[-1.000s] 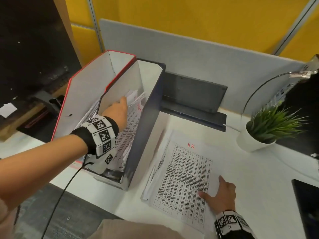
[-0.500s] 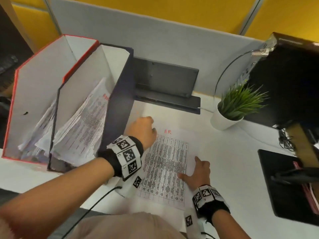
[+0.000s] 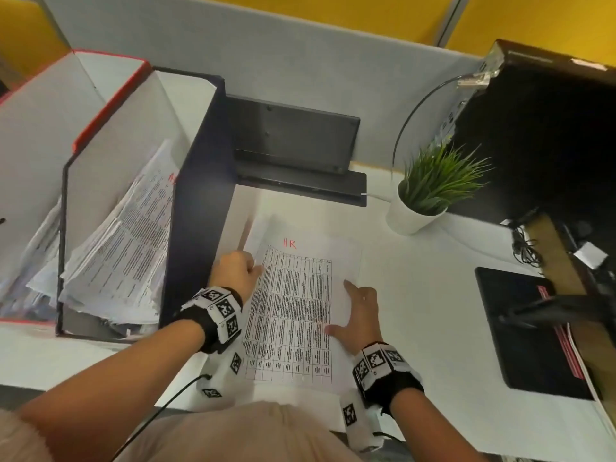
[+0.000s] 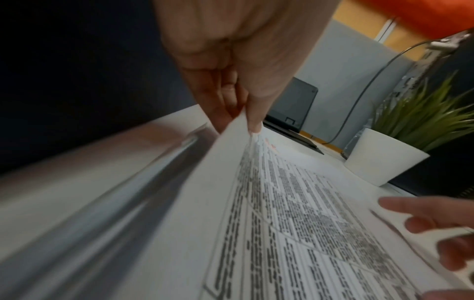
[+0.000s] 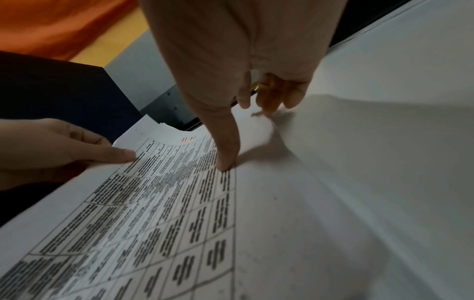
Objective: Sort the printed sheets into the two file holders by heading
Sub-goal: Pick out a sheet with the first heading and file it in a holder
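Note:
A stack of printed sheets (image 3: 293, 311) lies on the white desk; its top sheet bears a red "HR" heading (image 3: 289, 243). My left hand (image 3: 253, 266) pinches the left edge of the top sheet (image 4: 295, 213) between thumb and fingers (image 4: 241, 119) and lifts that edge slightly. My right hand (image 3: 353, 308) rests with its fingers spread on the right side of the stack, thumb (image 5: 225, 160) pressing the print. Left of the stack stand the dark navy file holder (image 3: 196, 195) and, beyond it, the red-edged file holder (image 3: 110, 105). Both hold sheets.
A potted green plant (image 3: 430, 188) stands at the back right of the stack, and a black monitor base (image 3: 293, 141) stands behind it. A black pad (image 3: 520, 328) and a dark box (image 3: 550, 128) with cables occupy the right side. The desk's front edge runs by my lap.
My left hand came out of the navy holder, moved right to the stack and pinched the top sheet's left edge. My right hand stayed on the stack.

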Tool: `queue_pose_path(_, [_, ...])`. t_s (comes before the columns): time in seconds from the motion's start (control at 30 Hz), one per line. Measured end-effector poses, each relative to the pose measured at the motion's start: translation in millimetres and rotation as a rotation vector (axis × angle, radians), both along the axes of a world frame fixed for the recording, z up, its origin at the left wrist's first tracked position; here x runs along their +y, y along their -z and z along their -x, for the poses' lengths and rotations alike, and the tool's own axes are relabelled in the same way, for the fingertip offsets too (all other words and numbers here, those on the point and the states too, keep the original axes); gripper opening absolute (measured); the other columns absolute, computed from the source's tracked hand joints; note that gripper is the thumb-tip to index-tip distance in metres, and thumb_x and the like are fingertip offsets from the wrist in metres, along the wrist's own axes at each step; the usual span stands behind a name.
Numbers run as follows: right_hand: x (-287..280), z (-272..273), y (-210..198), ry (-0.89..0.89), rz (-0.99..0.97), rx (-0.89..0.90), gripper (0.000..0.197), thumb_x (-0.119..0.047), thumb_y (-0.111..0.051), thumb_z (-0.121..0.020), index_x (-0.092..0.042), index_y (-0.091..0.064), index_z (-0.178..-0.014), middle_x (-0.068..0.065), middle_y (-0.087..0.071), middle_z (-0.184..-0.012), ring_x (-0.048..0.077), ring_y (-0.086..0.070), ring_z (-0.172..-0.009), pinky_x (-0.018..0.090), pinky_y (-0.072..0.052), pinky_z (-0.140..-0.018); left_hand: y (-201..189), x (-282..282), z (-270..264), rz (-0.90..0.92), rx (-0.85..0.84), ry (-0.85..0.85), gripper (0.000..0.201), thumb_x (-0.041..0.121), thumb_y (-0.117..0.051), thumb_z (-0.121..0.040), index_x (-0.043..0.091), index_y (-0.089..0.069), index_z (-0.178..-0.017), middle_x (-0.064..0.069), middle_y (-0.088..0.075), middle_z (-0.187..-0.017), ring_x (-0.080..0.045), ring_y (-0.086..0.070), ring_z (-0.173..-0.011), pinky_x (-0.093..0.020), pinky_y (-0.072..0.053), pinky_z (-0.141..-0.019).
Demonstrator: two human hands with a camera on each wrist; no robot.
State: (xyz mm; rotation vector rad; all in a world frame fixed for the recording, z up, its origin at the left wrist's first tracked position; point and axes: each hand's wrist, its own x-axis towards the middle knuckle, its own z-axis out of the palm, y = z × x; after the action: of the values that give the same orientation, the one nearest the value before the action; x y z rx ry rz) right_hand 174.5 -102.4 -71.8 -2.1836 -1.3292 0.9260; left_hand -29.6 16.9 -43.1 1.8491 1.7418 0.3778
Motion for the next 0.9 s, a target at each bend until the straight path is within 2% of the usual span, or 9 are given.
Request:
queue_pose_path(0.1, [2.6, 1.0, -4.6, 0.04, -0.021, 0.187, 0.09, -0.005, -0.076, -0.073, -0.014, -0.023, -0.146, 0.003, -0.042, -0.12, 0.012, -0.043, -0.104, 0.019, -0.04, -0.09, -7.5, -7.4, 1.1, -0.165, 0.057, 0.097, 0.024, 0.02, -0.054, -0.093, 0.007, -0.065, -0.077, -0.005, -0.055, -0.075, -0.024, -0.057, -0.069, -0.034, -0.05, -0.062])
queue_pose_path(0.2, [7.4, -0.8, -4.8, 0.121, -0.03, 0.244, 0.087, -0.013, -0.074, -0.078, -0.015, -0.02, -0.146, 0.0, -0.048, -0.107, 0.013, -0.048, -0.091, 0.014, -0.04, -0.073, -9.3, -12.9, 3.9, -0.347, -0.203, 0.161, 0.024, 0.001, -0.053, -0.09, 0.01, -0.068, -0.107, -0.003, -0.058, -0.095, -0.018, -0.057, -0.08, -0.03, -0.05, -0.075])
queue_pose_path(0.33, [14.2, -7.5, -8.3, 0.326, -0.077, 0.341, 0.099, -0.018, -0.079, -0.072, -0.024, -0.013, -0.146, 0.005, -0.053, -0.105, 0.021, -0.058, -0.093, 0.03, -0.048, -0.084, -2.7, -17.4, 5.3, -0.174, -0.504, 0.062, 0.034, -0.009, -0.048, -0.086, 0.023, -0.057, -0.079, 0.003, -0.061, -0.085, -0.011, -0.06, -0.077, -0.025, -0.051, -0.06])
queue_pose_path(0.4, [15.4, -12.3, -7.4, 0.405, -0.144, 0.404, 0.094, -0.011, -0.082, -0.067, -0.023, -0.026, -0.141, 0.007, -0.054, -0.11, 0.023, -0.057, -0.099, 0.036, -0.051, -0.086, 0.2, -17.2, 6.7, -0.043, -0.6, -0.016, 0.037, -0.008, -0.048, -0.086, 0.025, -0.056, -0.071, 0.003, -0.064, -0.083, -0.014, -0.062, -0.08, -0.028, -0.05, -0.061])
queue_pose_path(0.5, [13.4, -17.7, -4.9, 0.414, -0.167, 0.434, 0.033, -0.004, -0.078, -0.07, -0.017, -0.06, -0.094, 0.008, -0.064, -0.093, 0.021, -0.058, -0.08, 0.027, -0.053, -0.072, -3.5, -11.0, 2.9, 0.197, -0.719, -0.176, 0.033, 0.009, -0.044, -0.081, 0.02, -0.065, -0.058, -0.005, -0.069, -0.082, -0.027, -0.064, -0.085, -0.039, -0.052, -0.077])
queue_pose_path(0.57, [7.0, -19.3, -0.7, 0.399, -0.159, 0.39, 0.022, -0.001, -0.073, -0.075, -0.017, -0.059, -0.068, 0.004, -0.062, -0.071, 0.016, -0.052, -0.063, 0.021, -0.046, -0.058, -8.0, -5.3, -2.3, 0.312, -0.769, -0.305, 0.028, 0.026, -0.045, -0.072, 0.017, -0.068, -0.06, -0.006, -0.07, -0.08, -0.029, -0.064, -0.082, -0.043, -0.05, -0.079])
queue_pose_path(0.7, [-2.0, -19.8, 1.7, 0.477, -0.23, 0.478, 0.036, 0.021, -0.051, -0.078, -0.011, -0.057, -0.061, 0.007, -0.053, -0.065, 0.015, -0.048, -0.06, 0.008, -0.041, -0.048, -5.3, 10.4, -5.8, 0.269, -0.5, -0.347, 0.027, 0.035, -0.053, -0.088, 0.015, -0.06, -0.071, 0.0, -0.062, -0.073, -0.021, -0.058, -0.075, -0.025, -0.045, -0.064])
queue_pose_path(0.83, [-0.1, -23.4, 0.3, 0.5, -0.154, 0.585, 0.033, 0.015, -0.049, -0.085, -0.014, -0.057, -0.07, 0.0, -0.055, -0.054, -0.001, -0.055, -0.041, 0.007, -0.04, -0.04, 0.3, 12.0, -3.6, 0.286, -0.268, -0.265, 0.024, 0.026, -0.077, -0.074, 0.007, -0.063, -0.072, -0.001, -0.064, -0.07, -0.014, -0.059, -0.066, -0.021, -0.044, -0.057])
queue_pose_path(0.9, [-0.9, -22.1, 3.0, 0.501, -0.169, 0.548, 0.033, 0.015, -0.054, -0.082, -0.014, -0.056, -0.067, -0.001, -0.056, -0.055, 0.004, -0.056, -0.045, 0.005, -0.039, -0.041, 0.9, 9.6, -4.2, 0.218, -0.212, -0.228, 0.026, 0.024, -0.081, -0.069, 0.005, -0.065, -0.066, -0.005, -0.066, -0.069, -0.013, -0.059, -0.061, -0.019, -0.043, -0.053])
